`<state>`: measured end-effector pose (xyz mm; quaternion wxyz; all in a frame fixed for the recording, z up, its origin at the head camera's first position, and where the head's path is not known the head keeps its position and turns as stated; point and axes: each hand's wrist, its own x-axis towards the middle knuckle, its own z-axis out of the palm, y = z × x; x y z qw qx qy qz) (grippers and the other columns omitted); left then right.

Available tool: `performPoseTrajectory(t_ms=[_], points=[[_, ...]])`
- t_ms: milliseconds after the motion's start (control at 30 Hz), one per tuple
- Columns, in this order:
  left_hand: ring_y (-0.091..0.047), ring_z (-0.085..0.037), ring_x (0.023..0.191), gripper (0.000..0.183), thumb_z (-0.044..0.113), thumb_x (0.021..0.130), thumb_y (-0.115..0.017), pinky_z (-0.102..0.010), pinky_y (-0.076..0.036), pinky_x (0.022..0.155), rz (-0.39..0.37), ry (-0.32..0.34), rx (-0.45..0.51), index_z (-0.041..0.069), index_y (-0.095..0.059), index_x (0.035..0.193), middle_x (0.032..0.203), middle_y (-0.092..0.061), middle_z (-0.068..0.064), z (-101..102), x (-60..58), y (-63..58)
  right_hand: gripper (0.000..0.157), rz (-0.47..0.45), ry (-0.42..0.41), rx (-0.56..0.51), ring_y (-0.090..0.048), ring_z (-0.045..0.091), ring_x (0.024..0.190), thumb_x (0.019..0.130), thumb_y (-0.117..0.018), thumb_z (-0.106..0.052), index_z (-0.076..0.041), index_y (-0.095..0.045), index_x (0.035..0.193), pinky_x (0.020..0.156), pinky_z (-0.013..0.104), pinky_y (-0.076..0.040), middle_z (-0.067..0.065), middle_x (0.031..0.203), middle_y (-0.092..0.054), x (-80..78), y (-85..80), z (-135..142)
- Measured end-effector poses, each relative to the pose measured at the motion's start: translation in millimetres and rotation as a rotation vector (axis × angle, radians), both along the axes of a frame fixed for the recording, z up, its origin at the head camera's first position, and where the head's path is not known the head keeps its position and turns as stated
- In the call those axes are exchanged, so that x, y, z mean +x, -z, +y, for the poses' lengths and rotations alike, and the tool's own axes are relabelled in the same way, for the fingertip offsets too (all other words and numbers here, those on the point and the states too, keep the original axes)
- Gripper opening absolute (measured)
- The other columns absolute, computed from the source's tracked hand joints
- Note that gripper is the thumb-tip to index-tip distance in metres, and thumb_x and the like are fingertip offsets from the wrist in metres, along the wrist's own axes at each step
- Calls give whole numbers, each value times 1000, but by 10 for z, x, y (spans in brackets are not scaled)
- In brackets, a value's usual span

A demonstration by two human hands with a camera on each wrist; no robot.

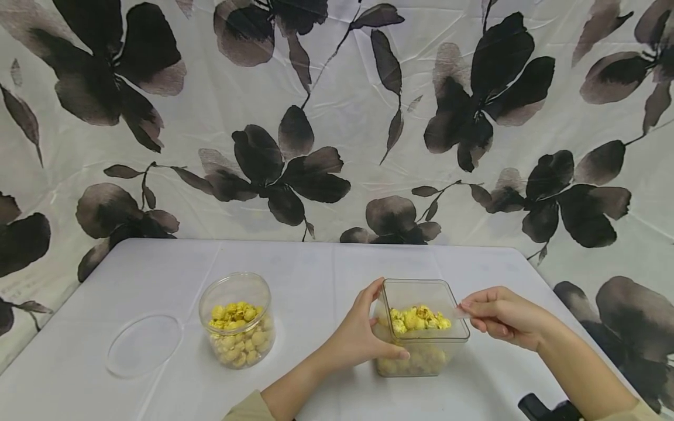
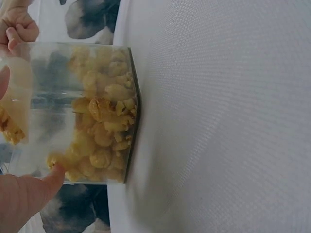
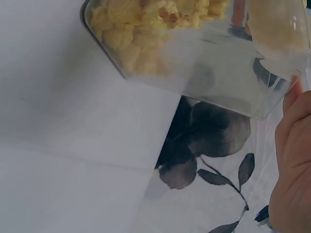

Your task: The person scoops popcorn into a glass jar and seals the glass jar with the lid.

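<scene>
A clear square container holding yellow popcorn stands on the table. My left hand grips it from the left, thumb on the front wall and fingers around the far side. My right hand pinches the handle of a translucent scoop at the container's right rim. Within the upper part of the container, the scoop's pale bowl shows in the left wrist view, with popcorn beside it. The right wrist view shows the same scoop bowl through the clear wall.
To the left stands an open round clear jar with popcorn in it. A clear round lid lies flat farther left. A black object is partly visible at the lower right. Floral cloth hangs behind the white table.
</scene>
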<state>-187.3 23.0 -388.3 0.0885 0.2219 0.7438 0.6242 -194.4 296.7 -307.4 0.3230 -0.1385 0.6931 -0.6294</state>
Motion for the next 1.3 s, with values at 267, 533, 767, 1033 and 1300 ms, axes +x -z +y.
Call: performPoseTrajectory(t_ms=[267, 533, 767, 1033, 1300], points=[[-20, -22, 137, 115, 21, 62, -88, -46, -35, 103, 13, -2, -4, 17, -14, 149, 149, -20, -2, 16, 66, 52, 23, 5, -3, -41, -32, -2, 45, 96, -45, -6, -9, -67, 90, 41, 17, -15, -8, 64, -55, 84, 68, 50], [-21, -21, 136, 114, 19, 61, -89, -45, -35, 103, 9, -16, 0, 20, -15, 148, 148, -22, -2, 34, 84, 29, 23, 30, 14, -20, -34, -2, 44, 97, -44, -6, -8, -66, 90, 41, 15, -19, -7, 63, -55, 95, 80, 25], [-21, -21, 137, 114, 19, 61, -88, -46, -35, 103, 4, -21, -1, 20, -15, 148, 149, -21, -1, 51, 88, 18, 26, 8, 34, -48, -32, -1, 44, 97, -42, -5, -7, -67, 91, 40, 16, -17, -6, 63, -55, 81, 85, 44], [-21, -21, 136, 114, 20, 61, -88, -46, -36, 102, -5, -22, 1, 21, -15, 148, 148, -21, 0, 65, 48, 2, 23, -47, 21, -87, -36, -2, 45, 97, -44, -7, -7, -67, 92, 41, 14, -20, -7, 64, -56, 32, 54, 79], [-22, -21, 136, 114, 20, 61, -89, -46, -36, 102, -8, -25, 3, 20, -15, 148, 148, -22, -2, 78, 9, -24, 22, -66, -5, -105, -37, -3, 46, 97, -45, -8, -8, -66, 93, 42, 12, -22, -7, 66, -57, -17, 48, 120]])
